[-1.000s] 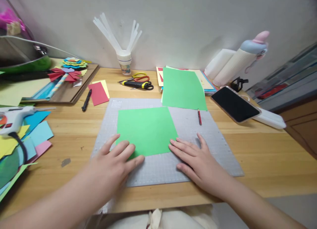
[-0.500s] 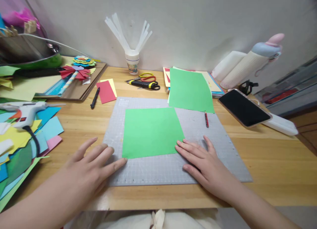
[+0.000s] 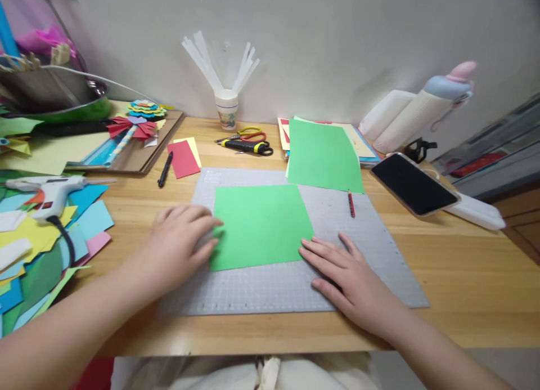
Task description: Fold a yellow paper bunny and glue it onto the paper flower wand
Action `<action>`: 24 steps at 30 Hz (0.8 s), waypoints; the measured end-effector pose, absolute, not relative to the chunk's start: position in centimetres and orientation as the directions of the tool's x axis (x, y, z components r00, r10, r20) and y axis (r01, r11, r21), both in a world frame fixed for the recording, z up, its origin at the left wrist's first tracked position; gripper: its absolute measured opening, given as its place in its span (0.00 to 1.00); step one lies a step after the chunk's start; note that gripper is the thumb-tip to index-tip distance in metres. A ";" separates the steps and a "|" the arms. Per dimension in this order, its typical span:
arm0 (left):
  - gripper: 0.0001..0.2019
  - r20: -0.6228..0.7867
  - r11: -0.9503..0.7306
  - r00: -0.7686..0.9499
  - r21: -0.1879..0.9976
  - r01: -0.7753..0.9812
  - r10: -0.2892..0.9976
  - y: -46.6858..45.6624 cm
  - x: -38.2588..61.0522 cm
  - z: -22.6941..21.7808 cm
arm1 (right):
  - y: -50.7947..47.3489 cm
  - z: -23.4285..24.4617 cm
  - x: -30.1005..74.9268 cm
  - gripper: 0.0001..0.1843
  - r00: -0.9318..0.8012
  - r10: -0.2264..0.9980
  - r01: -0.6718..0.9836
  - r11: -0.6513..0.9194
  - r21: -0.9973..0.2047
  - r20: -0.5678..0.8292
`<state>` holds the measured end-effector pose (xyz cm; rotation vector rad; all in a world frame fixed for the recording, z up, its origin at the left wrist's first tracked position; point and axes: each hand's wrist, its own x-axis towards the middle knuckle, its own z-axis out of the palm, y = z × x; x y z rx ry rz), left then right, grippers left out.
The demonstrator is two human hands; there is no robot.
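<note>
A green sheet of paper [image 3: 261,227] lies flat on a grey cutting mat [image 3: 270,294] in front of me. My left hand [image 3: 183,243] is at the sheet's left edge, fingers bent and apart, slightly blurred; its index finger and thumb reach that edge, and I see no grip on it. My right hand [image 3: 346,277] lies flat with fingers spread, its fingertips resting on the lower right corner of the sheet. Beyond it, a short red and black pencil [image 3: 351,204] lies on the mat. A second green sheet [image 3: 324,156] overlaps the mat's far edge, on a paper stack.
Behind the mat are scissors [image 3: 247,147], a cup of white sticks [image 3: 226,110], red card [image 3: 184,159] and a black pen [image 3: 166,169]. A glue gun [image 3: 54,196] sits on paper scraps at left. At right are a phone [image 3: 415,183] and a bottle [image 3: 422,111].
My left hand has moved up from the sheet's lower left corner to its left edge, its fingers now more bent. My right hand stays at the lower right corner.
</note>
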<state>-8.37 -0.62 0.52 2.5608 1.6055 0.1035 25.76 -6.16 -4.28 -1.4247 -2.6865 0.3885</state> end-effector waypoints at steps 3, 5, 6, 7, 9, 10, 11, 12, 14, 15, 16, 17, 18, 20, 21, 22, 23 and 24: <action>0.26 -0.016 -0.377 0.381 0.116 0.919 0.924 3.0 -6.7 -0.9 | -6.3 -4.4 25.9 0.25 -0.570 0.821 0.802 0.547 -0.239 -0.032; 0.29 -0.049 -0.380 0.386 0.103 0.919 0.921 4.8 -5.9 -1.3 | -6.4 -4.5 26.0 0.25 -0.563 0.827 0.805 0.546 -0.233 -0.006; 0.28 -0.072 -0.389 0.396 0.096 0.916 0.915 5.5 -5.6 -1.4 | -6.5 -4.5 26.1 0.26 -0.557 0.830 0.806 0.544 -0.233 0.008; 0.26 -0.096 -0.403 0.410 0.088 0.911 0.907 6.0 -5.4 -1.3 | -6.5 -4.6 26.1 0.26 -0.552 0.834 0.808 0.540 -0.238 0.018; 0.21 -0.138 -0.446 0.451 0.069 0.892 0.882 6.5 -4.9 -0.9 | -6.6 -4.7 26.2 0.26 -0.542 0.840 0.806 0.531 -0.261 0.037; 0.18 -0.148 -0.473 0.476 0.059 0.879 0.867 6.5 -4.6 -0.5 | -6.6 -4.8 26.3 0.26 -0.535 0.843 0.802 0.526 -0.282 0.053; 0.14 -0.148 -0.502 0.503 0.048 0.864 0.851 6.3 -4.2 -0.1 | -6.6 -4.8 26.4 0.26 -0.522 0.849 0.796 0.519 -0.311 0.081; 0.11 -0.138 -0.533 0.533 0.037 0.845 0.835 5.9 -3.9 0.5 | -6.6 -4.9 26.5 0.25 -0.498 0.858 0.788 0.508 -0.349 0.125; 0.04 -0.102 -0.591 0.590 0.017 0.806 0.801 4.7 -3.1 1.9 | -6.3 -4.9 26.9 0.23 -0.392 0.888 0.764 0.461 -0.452 0.242; 0.03 -0.073 -0.621 0.620 0.001 0.784 0.781 3.8 -2.8 2.7 | -6.1 -4.8 27.2 0.22 -0.312 0.904 0.749 0.424 -0.509 0.293; 0.06 -0.044 -0.640 0.639 -0.016 0.768 0.768 2.9 -2.7 3.4 | -5.8 -4.7 27.4 0.20 -0.228 0.917 0.732 0.384 -0.563 0.328; 0.10 0.002 -0.659 0.660 -0.048 0.750 0.751 1.8 -2.8 3.8 | -5.3 -4.5 27.7 0.18 -0.153 0.927 0.714 0.344 -0.610 0.343; 0.13 0.109 -0.704 0.714 -0.121 0.700 0.691 0.5 -3.3 3.9 | -4.8 -4.4 27.9 0.17 -0.098 0.935 0.699 0.307 -0.646 0.340; 0.14 0.267 -0.787 0.800 -0.183 0.589 0.537 -2.6 -5.3 2.9 | -3.4 -4.0 28.2 0.17 -0.051 0.954 0.671 0.252 -0.697 0.296; 0.16 0.309 -0.810 0.809 -0.163 0.563 0.500 -4.4 -6.8 1.7 | -2.5 -3.7 28.2 0.18 -0.056 0.964 0.653 0.231 -0.721 0.258; 0.19 0.338 -0.769 0.751 -0.110 0.630 0.567 -6.4 -8.6 0.1 | -1.5 -3.5 28.1 0.20 -0.074 0.974 0.628 0.212 -0.749 0.214; 0.21 0.336 -0.703 0.669 -0.028 0.710 0.663 -8.6 -10.4 -1.7 | -0.5 -3.3 27.8 0.21 -0.112 0.977 0.591 0.211 -0.779 0.181; 0.22 0.303 -0.647 0.604 0.058 0.760 0.737 -10.7 -12.2 -3.5 | 0.6 -3.0 27.5 0.24 -0.177 0.974 0.560 0.219 -0.799 0.143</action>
